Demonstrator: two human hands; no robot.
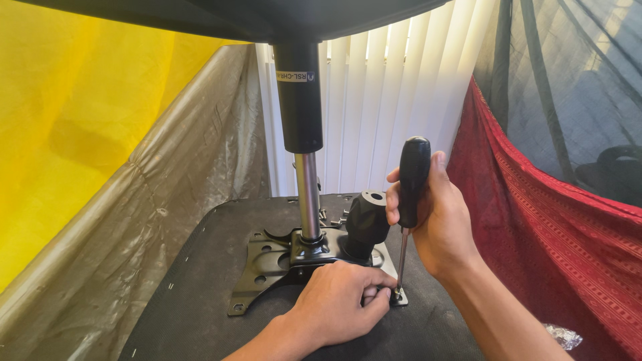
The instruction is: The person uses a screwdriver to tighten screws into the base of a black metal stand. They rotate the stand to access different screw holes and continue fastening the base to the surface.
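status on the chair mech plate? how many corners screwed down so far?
Done: the black plate lies flat on the upturned seat underside, gas cylinder seated in it. In hand: the right hand holds a screwdriver upright with its tip on the near-right corner; the left hand steadies there. Left: the near-left corner hole looks empty; loose screws lie behind. Far corners cannot be judged.

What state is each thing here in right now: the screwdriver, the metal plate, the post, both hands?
Screwdriver: upright, tip down at the plate's corner.
Right hand: closed around the screwdriver's black handle.
Left hand: resting on the plate, fingers steadying the tip.
Metal plate: flat on the black seat underside.
Gas-lift post: standing upright in the plate.
Black knob: on the plate, untouched.
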